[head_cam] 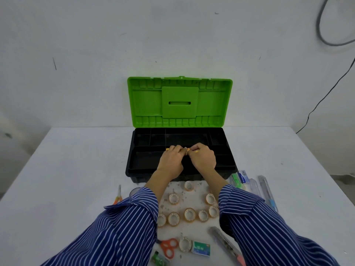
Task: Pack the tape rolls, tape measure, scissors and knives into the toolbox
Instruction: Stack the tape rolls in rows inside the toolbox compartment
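Note:
The black toolbox (134, 166) stands open at the table's middle, its green lid (179, 102) upright against the wall. My left hand (171, 160) and my right hand (203, 158) are side by side over the tray's middle. Each grips small yellowish tape rolls (187, 150), which my fingers mostly hide. Several more tape rolls (189, 214) lie on the table between my sleeves. Orange-handled scissors (169, 247) lie near the front edge. One utility knife (226, 242) lies at the front right, and another knife (268, 192) lies right of the toolbox.
A small orange-handled tool (118, 196) lies left of my left sleeve, beside a round grey object (135, 191) that the sleeve half hides. A green staple box (201, 247) sits by the scissors. Small packets (243, 176) lie at the toolbox's right front corner. A cable (326, 95) hangs on the wall.

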